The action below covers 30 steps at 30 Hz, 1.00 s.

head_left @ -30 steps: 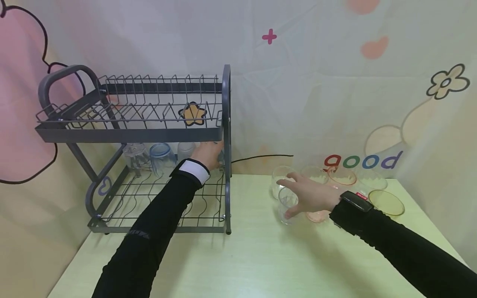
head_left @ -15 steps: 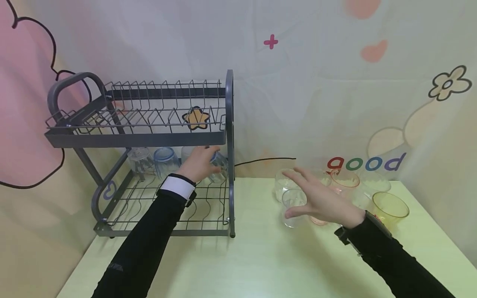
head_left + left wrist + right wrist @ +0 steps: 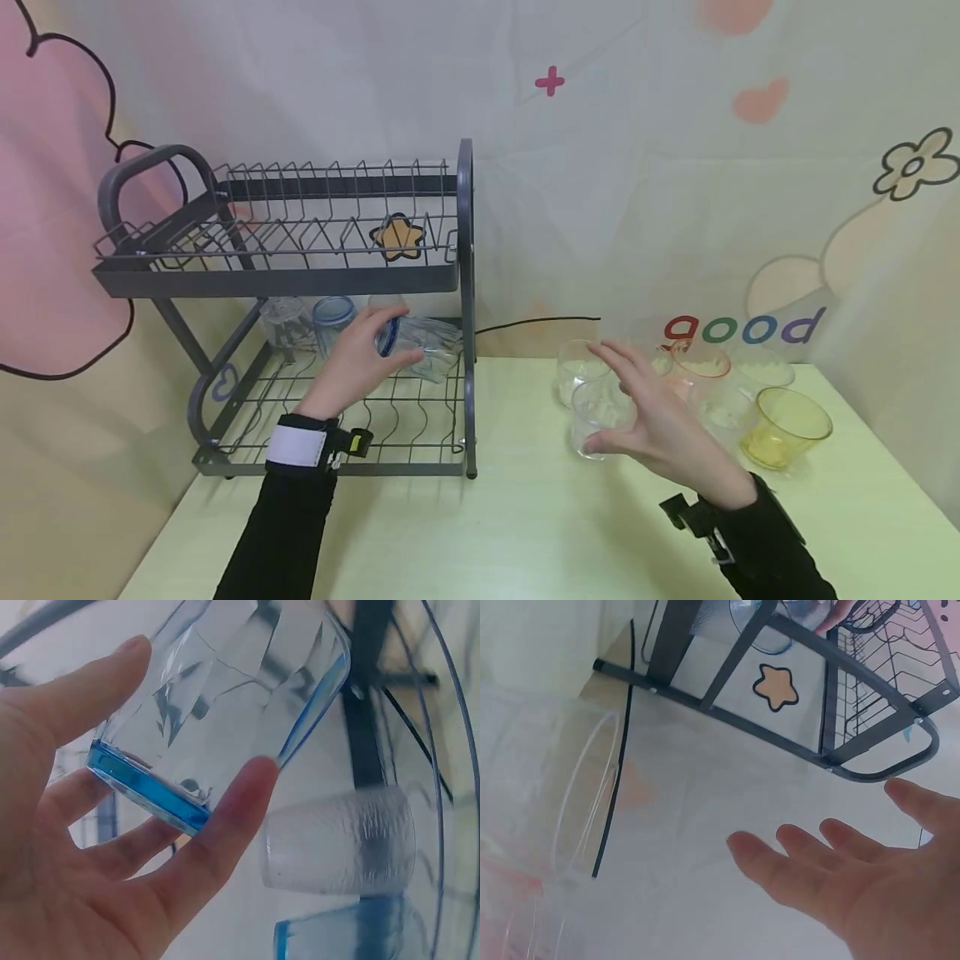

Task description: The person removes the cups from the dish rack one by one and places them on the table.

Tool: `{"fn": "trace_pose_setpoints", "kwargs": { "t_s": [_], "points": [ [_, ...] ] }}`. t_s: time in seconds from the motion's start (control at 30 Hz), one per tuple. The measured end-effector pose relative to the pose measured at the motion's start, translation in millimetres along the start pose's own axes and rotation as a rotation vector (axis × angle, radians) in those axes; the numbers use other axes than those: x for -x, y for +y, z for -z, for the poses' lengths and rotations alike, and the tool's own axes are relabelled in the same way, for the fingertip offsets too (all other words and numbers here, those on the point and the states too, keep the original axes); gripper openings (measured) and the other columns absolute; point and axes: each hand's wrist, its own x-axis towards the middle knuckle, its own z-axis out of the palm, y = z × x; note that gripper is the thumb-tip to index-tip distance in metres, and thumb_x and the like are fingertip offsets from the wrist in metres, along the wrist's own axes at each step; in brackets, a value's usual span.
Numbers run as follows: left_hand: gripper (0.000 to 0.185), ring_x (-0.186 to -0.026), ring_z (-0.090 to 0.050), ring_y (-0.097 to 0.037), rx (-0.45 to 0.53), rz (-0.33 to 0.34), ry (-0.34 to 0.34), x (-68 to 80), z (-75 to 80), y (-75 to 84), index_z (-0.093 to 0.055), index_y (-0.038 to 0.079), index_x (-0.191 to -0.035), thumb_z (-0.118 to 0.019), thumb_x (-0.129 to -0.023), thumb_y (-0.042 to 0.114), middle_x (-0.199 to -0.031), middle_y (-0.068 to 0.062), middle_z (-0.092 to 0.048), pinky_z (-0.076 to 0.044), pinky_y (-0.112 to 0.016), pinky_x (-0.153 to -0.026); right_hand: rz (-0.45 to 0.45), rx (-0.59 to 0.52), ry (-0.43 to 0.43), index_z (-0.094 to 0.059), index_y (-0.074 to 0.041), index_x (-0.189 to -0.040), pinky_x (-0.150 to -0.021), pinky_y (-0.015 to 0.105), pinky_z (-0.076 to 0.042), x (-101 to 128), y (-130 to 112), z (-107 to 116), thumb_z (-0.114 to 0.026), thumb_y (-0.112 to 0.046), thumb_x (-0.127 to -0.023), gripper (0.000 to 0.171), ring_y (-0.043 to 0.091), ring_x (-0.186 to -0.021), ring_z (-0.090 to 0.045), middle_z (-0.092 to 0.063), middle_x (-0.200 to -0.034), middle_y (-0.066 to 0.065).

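My left hand (image 3: 358, 362) grips a clear faceted glass with a blue base (image 3: 420, 340), held on its side inside the lower tier of the grey dish rack (image 3: 300, 275). The left wrist view shows thumb and fingers curled round that glass (image 3: 225, 712). My right hand (image 3: 652, 412) hovers with straight, spread fingers over a clear glass (image 3: 596, 417) on the table; whether it touches it I cannot tell. In the right wrist view the right hand's fingers (image 3: 832, 862) are spread and hold nothing.
Two upturned glasses (image 3: 283, 321) (image 3: 332, 317) stand at the back of the rack's lower tier. Several clear, pink and yellow cups (image 3: 787, 425) cluster at the table's right. A black cable (image 3: 540, 319) runs along the wall. The table's front (image 3: 487, 533) is bare.
My left hand has drawn back from the rack's rear right corner, bringing the blue-based glass forward and tipping it sideways. My right hand has pulled back slightly toward me.
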Motion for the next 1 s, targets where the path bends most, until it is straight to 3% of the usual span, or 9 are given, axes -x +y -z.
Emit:
{"fn": "trace_pose_setpoints", "kwargs": {
  "t_s": [0.2, 0.37, 0.43, 0.53, 0.73, 0.87, 1.0],
  "points": [
    [0.072, -0.132, -0.041, -0.035, 0.220, 0.074, 0.041, 36.6, -4.4, -0.2, -0.043, 0.029, -0.147, -0.073, -0.085, 0.049, -0.150, -0.007, -0.038, -0.043, -0.062, -0.095, 0.098, -0.211, -0.001, -0.027, -0.010, -0.154, -0.099, 0.048, -0.045, -2, -8, -10, -0.090, -0.012, -0.066, 0.108, 0.029, -0.139, -0.029, -0.024, -0.155, 0.009],
    [0.067, -0.133, -0.042, -0.028, 0.458, 0.110, 0.052, 56.1, -9.7, 1.4, -0.044, 0.034, -0.145, -0.074, -0.086, 0.043, -0.148, 0.000, -0.038, -0.038, -0.062, -0.100, 0.145, -0.304, 0.016, -0.028, -0.009, -0.153, -0.097, 0.048, -0.046, -8, -16, -13, -0.080, -0.043, -0.074, 0.100, 0.024, -0.138, -0.031, -0.025, -0.155, 0.011],
    [0.066, -0.128, -0.048, -0.027, 0.542, 0.104, 0.052, 58.8, -11.2, 2.8, -0.044, 0.034, -0.144, -0.075, -0.087, 0.038, -0.146, 0.001, -0.039, -0.036, -0.063, -0.102, 0.155, -0.361, 0.008, -0.028, -0.008, -0.153, -0.097, 0.049, -0.046, -11, -20, -14, -0.073, -0.054, -0.075, 0.101, 0.023, -0.139, -0.031, -0.025, -0.154, 0.013],
    [0.065, -0.116, -0.058, -0.026, 0.614, 0.091, 0.063, 60.8, -12.8, 4.9, -0.043, 0.032, -0.145, -0.075, -0.088, 0.034, -0.146, 0.000, -0.039, -0.032, -0.064, -0.104, 0.158, -0.459, -0.021, -0.027, -0.010, -0.153, -0.099, 0.046, -0.046, -16, -28, -18, -0.070, -0.056, -0.076, 0.100, 0.023, -0.139, -0.031, -0.024, -0.154, 0.013],
    [0.063, -0.116, -0.057, -0.027, 0.736, 0.054, 0.077, 63.7, -15.7, 11.7, -0.044, 0.025, -0.144, -0.075, -0.089, 0.024, -0.141, -0.005, -0.041, -0.042, -0.054, -0.101, 0.125, -0.536, -0.062, -0.027, -0.021, -0.154, -0.102, 0.040, -0.045, -27, -45, -24, -0.078, -0.027, -0.085, 0.086, 0.024, -0.141, -0.029, -0.023, -0.155, 0.004],
    [0.063, -0.121, -0.052, -0.033, 0.868, -0.010, 0.011, 61.4, -21.8, 23.0, -0.042, 0.017, -0.145, -0.072, -0.090, 0.014, -0.136, -0.015, -0.044, -0.052, -0.047, -0.091, 0.068, -0.536, -0.052, -0.028, -0.027, -0.153, -0.100, 0.040, -0.046, -29, -55, -24, -0.076, -0.014, -0.087, 0.082, 0.026, -0.141, -0.031, -0.025, -0.154, 0.000],
    [0.063, -0.123, -0.050, -0.033, 0.943, -0.036, -0.075, 57.3, -31.7, 35.9, -0.041, 0.015, -0.147, -0.071, -0.091, 0.012, -0.136, -0.017, -0.044, -0.052, -0.046, -0.091, 0.022, -0.540, -0.037, -0.030, -0.029, -0.152, -0.100, 0.039, -0.047, -28, -64, -25, -0.077, -0.009, -0.085, 0.084, 0.024, -0.141, -0.030, -0.026, -0.153, -0.002]
  ]
}}
